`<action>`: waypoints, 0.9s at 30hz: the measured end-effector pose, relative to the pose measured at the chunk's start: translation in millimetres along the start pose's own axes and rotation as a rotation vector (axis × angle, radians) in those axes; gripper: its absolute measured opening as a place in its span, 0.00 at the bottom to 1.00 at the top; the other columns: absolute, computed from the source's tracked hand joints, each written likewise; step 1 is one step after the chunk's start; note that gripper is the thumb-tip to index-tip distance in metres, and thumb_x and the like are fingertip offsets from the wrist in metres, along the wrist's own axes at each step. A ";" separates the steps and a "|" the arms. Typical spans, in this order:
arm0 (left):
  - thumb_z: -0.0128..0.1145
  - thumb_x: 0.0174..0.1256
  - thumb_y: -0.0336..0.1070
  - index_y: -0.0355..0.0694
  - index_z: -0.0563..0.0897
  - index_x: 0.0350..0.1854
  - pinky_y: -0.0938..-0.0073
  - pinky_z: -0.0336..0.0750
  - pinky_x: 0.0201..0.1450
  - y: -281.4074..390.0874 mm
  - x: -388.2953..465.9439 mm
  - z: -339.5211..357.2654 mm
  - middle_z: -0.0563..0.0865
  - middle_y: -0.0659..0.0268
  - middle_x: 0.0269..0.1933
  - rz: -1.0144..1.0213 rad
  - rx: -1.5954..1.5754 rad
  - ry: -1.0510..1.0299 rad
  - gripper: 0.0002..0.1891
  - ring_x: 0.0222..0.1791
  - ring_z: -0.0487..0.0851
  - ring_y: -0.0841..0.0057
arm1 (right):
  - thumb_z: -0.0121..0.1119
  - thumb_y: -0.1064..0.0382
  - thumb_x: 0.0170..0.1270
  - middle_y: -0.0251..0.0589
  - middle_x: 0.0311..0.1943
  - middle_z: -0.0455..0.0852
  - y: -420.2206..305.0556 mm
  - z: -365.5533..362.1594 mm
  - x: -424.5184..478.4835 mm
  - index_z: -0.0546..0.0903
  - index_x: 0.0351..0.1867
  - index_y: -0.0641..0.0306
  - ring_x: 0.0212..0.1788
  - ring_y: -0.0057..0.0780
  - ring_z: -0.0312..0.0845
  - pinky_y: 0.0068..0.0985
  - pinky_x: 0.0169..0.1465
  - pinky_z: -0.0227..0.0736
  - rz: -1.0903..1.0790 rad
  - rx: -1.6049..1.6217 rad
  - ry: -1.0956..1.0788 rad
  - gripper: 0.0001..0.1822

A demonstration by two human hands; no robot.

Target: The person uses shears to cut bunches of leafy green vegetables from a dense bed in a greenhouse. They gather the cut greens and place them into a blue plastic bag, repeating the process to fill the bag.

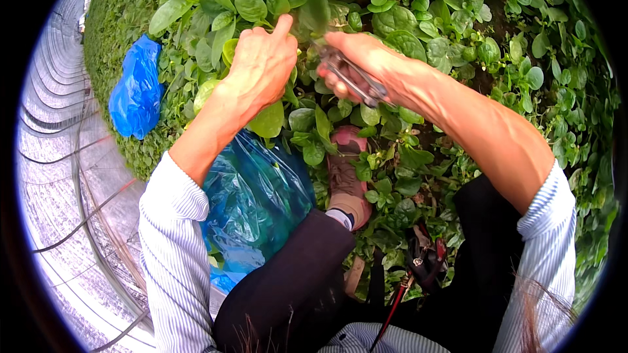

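Observation:
My left hand is among broad green leaves, back upward and index finger stretched out. Its other fingers curl under, so whether they grip a stem is hidden. Leafy shoots, which look like Malabar spinach, rise just beyond it. In my right hand is a pair of metal hand snips, with the handles and spring toward my wrist. Their blades blur near the leaves to the right of my left hand. Below my left forearm sits a translucent blue plastic bag with green showing through.
A second blue plastic bag lies on the plants at the left. Beyond it runs a plastic sheet wall with curved hoops. My shoe stands among the leaves, and a black-and-red strapped item is between my legs.

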State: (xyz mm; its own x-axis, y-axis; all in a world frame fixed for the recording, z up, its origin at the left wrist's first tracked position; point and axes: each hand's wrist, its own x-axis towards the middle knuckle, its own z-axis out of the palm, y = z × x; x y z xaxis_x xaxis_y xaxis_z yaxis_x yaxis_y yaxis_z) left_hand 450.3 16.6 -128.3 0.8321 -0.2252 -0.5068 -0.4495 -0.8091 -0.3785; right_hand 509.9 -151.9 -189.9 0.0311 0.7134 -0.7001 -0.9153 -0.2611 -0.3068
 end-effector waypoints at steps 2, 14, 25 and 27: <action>0.63 0.45 0.24 0.38 0.78 0.47 0.62 0.76 0.36 2.0 -3.3 -5.1 0.77 0.51 0.49 0.020 -0.041 0.107 0.22 0.33 0.83 0.60 | 0.34 0.42 0.79 0.38 0.23 0.79 10.7 -11.3 -10.1 0.75 0.41 0.70 0.19 0.26 0.75 0.24 0.18 0.72 0.039 0.091 -0.056 0.30; 0.66 0.45 0.27 0.50 0.61 0.77 0.67 0.79 0.28 -6.0 54.1 -8.1 0.81 0.53 0.42 -0.015 0.014 0.011 0.50 0.29 0.86 0.63 | 0.32 0.40 0.79 0.52 0.33 0.85 11.9 -42.8 37.4 0.73 0.50 0.78 0.33 0.42 0.87 0.24 0.26 0.81 0.017 0.497 -0.458 0.34; 0.68 0.46 0.31 0.36 0.78 0.44 0.63 0.81 0.32 -12.8 46.2 5.5 0.80 0.53 0.44 0.021 -0.049 0.032 0.20 0.32 0.86 0.58 | 0.32 0.41 0.79 0.57 0.39 0.84 10.1 -30.9 49.2 0.71 0.49 0.79 0.35 0.44 0.87 0.24 0.21 0.77 0.104 0.513 -0.447 0.34; 0.68 0.45 0.32 0.35 0.78 0.42 0.63 0.80 0.31 -11.7 37.8 6.0 0.80 0.55 0.43 0.043 -0.066 0.105 0.20 0.31 0.85 0.59 | 0.31 0.40 0.79 0.57 0.40 0.84 4.9 -19.1 48.4 0.71 0.48 0.78 0.35 0.45 0.87 0.21 0.17 0.73 0.099 0.474 -0.311 0.34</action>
State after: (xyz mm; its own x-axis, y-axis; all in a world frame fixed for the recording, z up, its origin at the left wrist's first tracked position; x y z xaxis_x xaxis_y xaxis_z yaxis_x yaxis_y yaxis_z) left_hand 485.1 20.9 -147.7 0.8435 -0.3135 -0.4361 -0.4660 -0.8309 -0.3041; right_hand 514.7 -131.1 -237.6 -0.1180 0.8770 -0.4658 -0.9901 -0.0678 0.1232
